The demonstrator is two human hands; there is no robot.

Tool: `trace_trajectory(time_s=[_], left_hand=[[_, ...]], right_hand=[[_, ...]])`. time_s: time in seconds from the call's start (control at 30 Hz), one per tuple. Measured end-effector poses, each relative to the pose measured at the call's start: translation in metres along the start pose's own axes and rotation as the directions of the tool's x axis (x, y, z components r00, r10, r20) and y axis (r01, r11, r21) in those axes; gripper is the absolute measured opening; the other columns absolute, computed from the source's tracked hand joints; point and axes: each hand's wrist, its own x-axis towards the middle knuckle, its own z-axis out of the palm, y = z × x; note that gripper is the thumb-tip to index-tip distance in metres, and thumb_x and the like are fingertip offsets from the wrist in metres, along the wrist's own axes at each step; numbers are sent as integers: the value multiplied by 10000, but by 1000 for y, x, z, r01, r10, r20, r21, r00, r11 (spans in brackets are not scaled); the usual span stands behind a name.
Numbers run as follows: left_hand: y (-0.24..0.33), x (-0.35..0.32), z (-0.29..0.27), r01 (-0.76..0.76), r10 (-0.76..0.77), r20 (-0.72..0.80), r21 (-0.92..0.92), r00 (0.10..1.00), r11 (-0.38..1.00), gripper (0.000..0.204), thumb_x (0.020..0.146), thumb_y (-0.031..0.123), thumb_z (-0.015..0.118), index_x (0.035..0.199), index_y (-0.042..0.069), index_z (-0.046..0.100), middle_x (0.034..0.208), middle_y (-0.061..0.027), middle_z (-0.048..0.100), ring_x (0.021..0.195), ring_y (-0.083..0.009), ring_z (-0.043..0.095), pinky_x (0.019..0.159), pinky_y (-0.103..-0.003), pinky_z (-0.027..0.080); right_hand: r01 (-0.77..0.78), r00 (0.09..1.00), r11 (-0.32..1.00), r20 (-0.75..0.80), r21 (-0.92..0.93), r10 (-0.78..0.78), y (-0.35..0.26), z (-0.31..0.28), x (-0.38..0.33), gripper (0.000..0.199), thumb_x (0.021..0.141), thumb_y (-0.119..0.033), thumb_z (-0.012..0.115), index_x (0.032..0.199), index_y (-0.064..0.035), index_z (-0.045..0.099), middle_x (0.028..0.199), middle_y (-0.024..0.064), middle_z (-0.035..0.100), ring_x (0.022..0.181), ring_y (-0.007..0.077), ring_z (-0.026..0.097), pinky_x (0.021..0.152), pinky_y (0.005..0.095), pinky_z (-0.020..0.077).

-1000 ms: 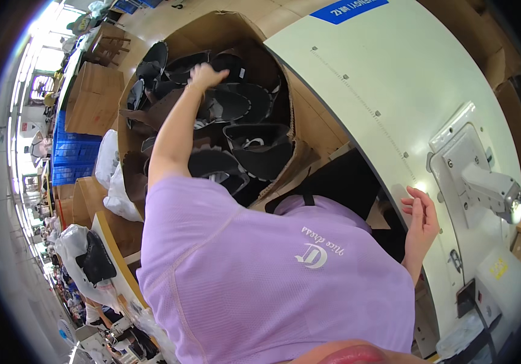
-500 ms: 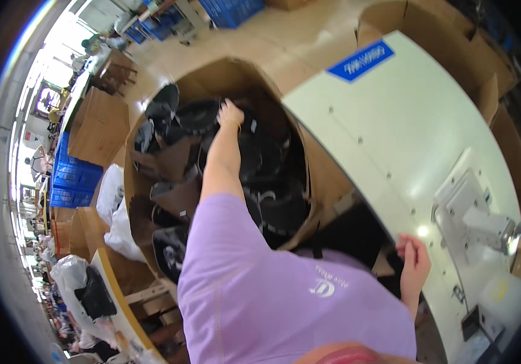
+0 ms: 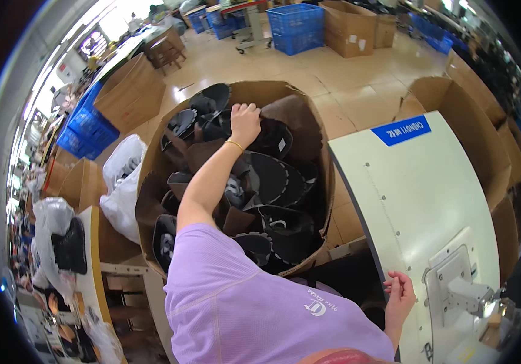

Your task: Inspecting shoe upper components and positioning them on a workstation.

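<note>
My left arm reaches over a large open carton (image 3: 323, 176). Inside lie black curved pieces (image 3: 264, 176) with pale stitch-like marks along their edges, mixed with brown sheet-like pieces (image 3: 206, 156). Near the carton's far side, my left hand (image 3: 245, 126) is closed with its knuckles up among the black pieces. Its fingertips are hidden, so what it grips does not show. A brown flap (image 3: 281, 110) stands just right of it. My right hand (image 3: 400, 297) hovers by the left edge of a pale machine table (image 3: 418, 182), its fingers loosely bent and nothing visible in them.
A white metal fixture (image 3: 454, 279) sits on the machine table. White plastic bags (image 3: 124, 194) and an opened carton (image 3: 130, 94) stand left of the large carton, near blue crates (image 3: 87, 127). More cartons (image 3: 463, 130) flank the table's right. Far off are a blue crate (image 3: 297, 29) and stools.
The view has tilted up and shifted, showing more floor. My left hand has curled more tightly among the black pieces, and the brown flap beside it now shows. My right hand remains by the table edge.
</note>
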Motion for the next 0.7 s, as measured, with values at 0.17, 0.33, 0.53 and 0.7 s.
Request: trace_trajectory(time_s=[0.17,0.33,0.53,0.7], left_hand=[[-19,40,-143,-48,5,-259,-163,966,985,222,703,119,645,925,100,637,830,-64,570,848,-259,566,769,-376,457],[73,92,-230,-460,111,-540,-571,834,680,392,629,1,661,1005,107,689,904,-94,629,886,-272,597,782,-353,495],[216,91,-208,-404,177,-426,-903,887,-145,290,793,76,677,1081,56,652,926,-77,614,895,-252,581,789,-350,475],[336,40,-148,839,724,492,-496,483,-223,867,886,701,302,1201,-75,530,1247,-212,546,1157,-259,518,975,-408,411]], right_hand=[[212,975,977,72,-36,-209,-27,16,20,189,929,-69,508,1075,19,588,988,90,660,818,151,636,735,263,503],[62,898,845,340,531,-280,-33,26,73,436,981,-286,420,1346,-47,412,1274,164,514,1216,274,475,1045,403,342],[-41,986,556,125,830,-114,5,-16,84,450,911,-164,544,1313,10,443,1285,179,517,1125,284,545,964,395,437],[338,822,886,-558,318,-113,-3,-71,28,345,915,-116,552,1219,48,541,1176,179,580,1028,253,592,896,353,497]])
